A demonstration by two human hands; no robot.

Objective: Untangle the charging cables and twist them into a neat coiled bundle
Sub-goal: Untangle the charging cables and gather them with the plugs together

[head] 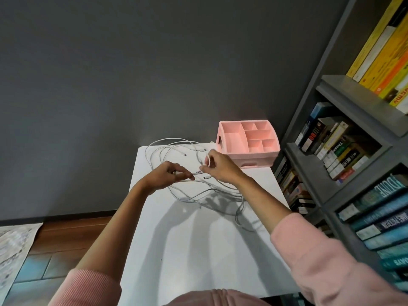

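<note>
Right now my left hand has its grip narrowed to a pinch, thumb against fingertips, on one strand of the white charging cables, held low over the white worktop. My right hand is just beside it, a little farther from me, and its fingers curl round a small loop of the same tangle that arches up over my knuckles. A short stretch of cable runs between my two grips.

The rest of the cables sprawl across the far half of the worktop in wide, crossing loops. Some reach toward the far edge by the wall, and others trail to the right and back toward me, under my right forearm. A few plug ends lie loose among the strands; how many cables there are I cannot tell.

A pink organizer with open compartments sits at the far right corner of the worktop, near the loops but apart from them. A grey bookshelf packed with books stands just to the right. My pink sleeves are pushed up my forearms. Left of the worktop is wooden floor.
</note>
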